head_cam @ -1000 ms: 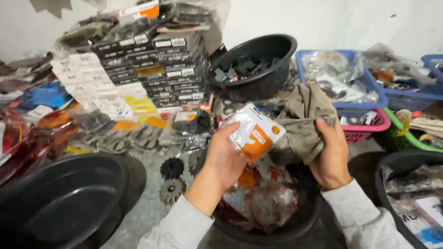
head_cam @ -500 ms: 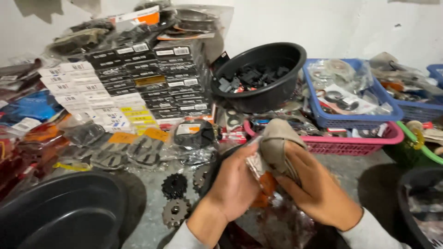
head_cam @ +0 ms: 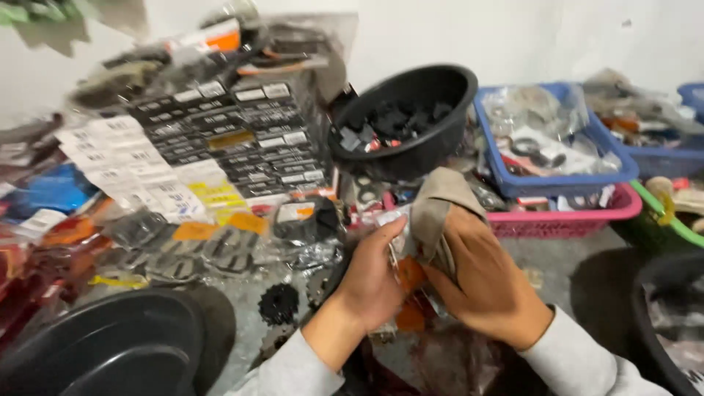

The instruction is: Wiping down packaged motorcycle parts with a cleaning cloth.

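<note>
My left hand (head_cam: 370, 282) grips a small orange and white packet in clear plastic (head_cam: 408, 275), held low in the middle of the head view. My right hand (head_cam: 488, 282) holds a grey-brown cloth (head_cam: 434, 209) and presses it against the packet's right side. The cloth drapes over my right fingers and hides most of the packet. Both hands touch each other above a dark basin of reddish packets (head_cam: 447, 363).
Stacked black and white small boxes (head_cam: 220, 139) rise at the left. A black bowl of dark parts (head_cam: 400, 121) tilts behind my hands. Blue basket (head_cam: 557, 147) and pink basket (head_cam: 579, 216) stand right, a black basin (head_cam: 103, 348) lower left, black sprockets (head_cam: 279, 304) on the floor.
The packet was held up with the cloth beside it; now the cloth is wrapped over it and both hands have closed together, lower in view. The camera has shifted left.
</note>
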